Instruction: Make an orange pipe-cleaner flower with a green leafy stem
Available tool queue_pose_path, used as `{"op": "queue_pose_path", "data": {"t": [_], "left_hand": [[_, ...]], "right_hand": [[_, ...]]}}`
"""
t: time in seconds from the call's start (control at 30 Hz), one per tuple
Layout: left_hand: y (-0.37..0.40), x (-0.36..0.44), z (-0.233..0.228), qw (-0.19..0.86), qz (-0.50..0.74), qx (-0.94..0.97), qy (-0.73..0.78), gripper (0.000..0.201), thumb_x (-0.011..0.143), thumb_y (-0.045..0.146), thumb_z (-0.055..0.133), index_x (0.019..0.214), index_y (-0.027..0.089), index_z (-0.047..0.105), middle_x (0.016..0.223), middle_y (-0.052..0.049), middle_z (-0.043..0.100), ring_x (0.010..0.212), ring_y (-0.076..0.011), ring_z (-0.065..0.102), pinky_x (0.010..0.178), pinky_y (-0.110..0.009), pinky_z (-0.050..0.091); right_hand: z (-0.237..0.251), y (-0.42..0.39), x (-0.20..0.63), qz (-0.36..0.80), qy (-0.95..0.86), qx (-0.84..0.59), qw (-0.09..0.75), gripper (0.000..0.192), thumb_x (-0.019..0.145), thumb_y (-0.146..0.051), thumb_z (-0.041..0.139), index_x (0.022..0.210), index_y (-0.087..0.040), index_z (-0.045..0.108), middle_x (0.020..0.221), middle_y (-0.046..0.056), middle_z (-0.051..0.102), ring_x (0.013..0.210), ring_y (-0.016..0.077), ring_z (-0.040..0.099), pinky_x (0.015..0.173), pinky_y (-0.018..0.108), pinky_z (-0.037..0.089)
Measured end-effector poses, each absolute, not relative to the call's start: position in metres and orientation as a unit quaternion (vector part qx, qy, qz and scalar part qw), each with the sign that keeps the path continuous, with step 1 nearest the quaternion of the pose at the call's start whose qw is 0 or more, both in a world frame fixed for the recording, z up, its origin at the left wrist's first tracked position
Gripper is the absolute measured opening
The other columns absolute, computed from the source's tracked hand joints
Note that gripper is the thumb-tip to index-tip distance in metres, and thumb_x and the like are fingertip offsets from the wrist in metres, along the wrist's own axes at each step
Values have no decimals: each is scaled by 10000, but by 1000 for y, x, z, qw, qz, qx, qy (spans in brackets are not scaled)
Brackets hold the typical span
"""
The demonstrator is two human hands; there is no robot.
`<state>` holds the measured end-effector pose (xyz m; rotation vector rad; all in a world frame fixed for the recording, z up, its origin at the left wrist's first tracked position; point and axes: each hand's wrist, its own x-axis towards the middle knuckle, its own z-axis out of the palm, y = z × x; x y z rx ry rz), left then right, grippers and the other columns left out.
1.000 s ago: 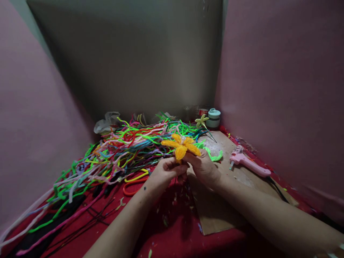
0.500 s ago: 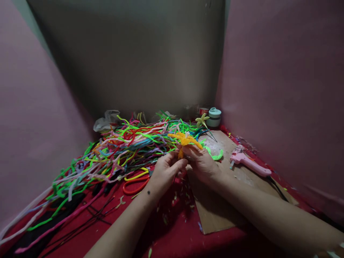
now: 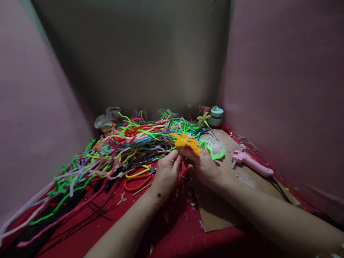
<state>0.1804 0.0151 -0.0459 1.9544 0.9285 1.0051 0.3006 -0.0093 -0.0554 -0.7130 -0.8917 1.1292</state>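
Two hands pinch one orange pipe-cleaner flower (image 3: 186, 142) from below. The left hand (image 3: 167, 172) and right hand (image 3: 203, 165) are both closed on it, holding it up just above the red table (image 3: 172, 229), near the pipe-cleaner pile (image 3: 129, 143).

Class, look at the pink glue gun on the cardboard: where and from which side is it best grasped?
Probably grip the glue gun by its handle end, near the cord at the right, coming from above. It lies flat on the cardboard, nozzle pointing left toward the hands, so the cord end is furthest from the tip.
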Motion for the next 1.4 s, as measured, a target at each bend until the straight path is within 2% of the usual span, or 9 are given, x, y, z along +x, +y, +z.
{"op": "queue_pose_path", "data": {"t": [0.13, 0.23, 0.4, 0.53, 0.77, 1.13, 1.2, 1.3, 1.4], "left_hand": [[14, 181, -38, 587, 368, 651, 310, 321, 834, 413, 523, 641, 163, 467, 485, 74, 335, 422, -47, 259, 420, -189, 199], [13, 181, -34, 690, 347, 578, 262, 317, 805, 427, 579, 677, 147, 506, 452, 86, 325, 381, -28, 234, 389, -174, 167], [14, 176, -36, 785, 309, 499, 200, 216, 799, 347, 624, 769, 148, 544, 483, 91, 374, 344, -4, 188, 366, -153, 172], [19, 170, -41, 816, 265, 488, 156, 177, 822, 318, 599, 768, 155, 558, 441, 101, 329, 337, -9, 148, 361, -150, 193], [27, 173, -50, 826, 255, 483, 136, 166, 849, 287, 558, 747, 156, 573, 444, 90, 335, 324, -17, 162, 335, -147, 198], [19, 172, -43, 823, 268, 483, 136, 176, 828, 310, 583, 738, 161, 555, 438, 101, 317, 332, -15, 128, 340, -148, 188], [18, 173, -40, 811, 266, 500, 148, 202, 840, 343, 559, 752, 161, 560, 428, 104, 306, 333, -18, 122, 345, -152, 179], [16, 176, -38, 734, 296, 576, 204, 281, 849, 402, 516, 717, 157, 552, 438, 77, 363, 342, -35, 214, 371, -172, 193], [14, 178, -41, 523, 380, 704, 295, 247, 783, 373, 601, 663, 166, 540, 517, 35, 474, 434, -75, 375, 447, -200, 264]], "right_hand": [[-59, -5, 305, 502, -418, -318, 687, 169, 726, -349, 708, 734, -181, 688, 620, -23, 551, 547, 89, 425, 527, 234, 338], [-59, -2, 310, 492, -438, -309, 686, 163, 700, -324, 732, 800, -199, 708, 673, -17, 594, 585, 97, 455, 563, 239, 369], [-59, 3, 319, 539, -490, -256, 636, 131, 726, -324, 703, 735, -194, 684, 627, -22, 582, 558, 96, 470, 554, 237, 384], [-61, 5, 325, 565, -516, -243, 596, 170, 723, -347, 698, 789, -191, 678, 667, -7, 616, 585, 107, 511, 562, 237, 401], [-61, 5, 327, 522, -550, -276, 590, 231, 752, -354, 673, 620, -165, 651, 572, -7, 577, 556, 101, 485, 560, 239, 385], [-61, 4, 324, 541, -542, -241, 596, 130, 787, -331, 632, 777, -211, 681, 626, -8, 592, 572, 121, 478, 591, 261, 401], [-57, 2, 323, 542, -535, -246, 600, 122, 775, -321, 642, 732, -212, 674, 608, -10, 571, 565, 124, 468, 586, 268, 394], [-56, 1, 321, 525, -515, -288, 614, 165, 759, -335, 655, 661, -202, 654, 589, -11, 530, 552, 130, 460, 573, 282, 385], [-60, 3, 318, 512, -474, -315, 643, 147, 724, -339, 689, 750, -195, 686, 670, 9, 574, 581, 143, 496, 581, 298, 402]]}}
